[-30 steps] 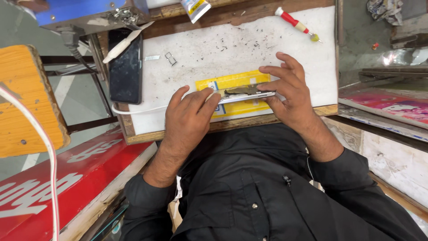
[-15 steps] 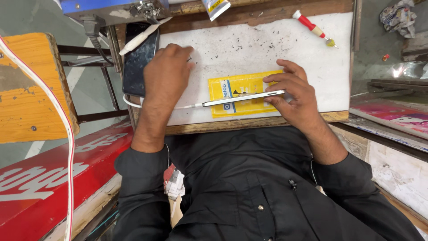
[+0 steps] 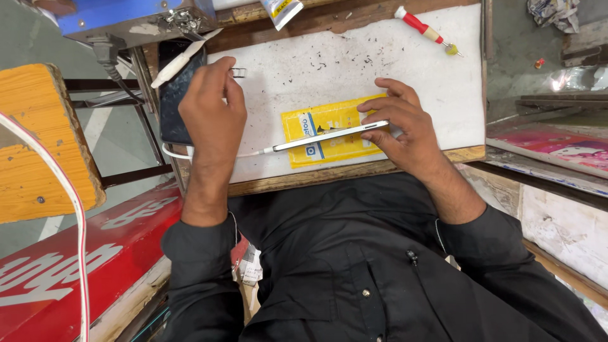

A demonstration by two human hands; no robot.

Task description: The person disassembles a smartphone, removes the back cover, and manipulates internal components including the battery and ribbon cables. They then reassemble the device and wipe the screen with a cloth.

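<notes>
A person in a black shirt [image 3: 354, 266] sits at a white surface [image 3: 354, 57] speckled with dark flecks. The right hand [image 3: 405, 130] has its grip closed on a slim white phone [image 3: 329, 136] held on its edge, thumb below and fingers curled over the top at the phone's right end. The phone stands just above a yellow packet [image 3: 323, 136] that lies flat near the front edge of the surface. A white cable [image 3: 209, 154] is plugged into the phone's left end and runs off to the left, passing under the other wrist.

The left hand [image 3: 212, 114] is up at the far-left corner of the surface — fingertips pinched together beside a small wire clip [image 3: 239, 72]. Whether that grip has anything in it cannot be told from here. Just beside this hand, at the surface's left edge, lies a dark phone [image 3: 172, 107] with a white flat tool [image 3: 180, 63] resting across its top end.

At the far edge sit a red-handled screwdriver [image 3: 425, 29] — tip pointing right — and the end of a glue tube [image 3: 282, 10]. A yellow wooden stool [image 3: 38, 139] stands to the left, with a red board [image 3: 82, 253] below it.
</notes>
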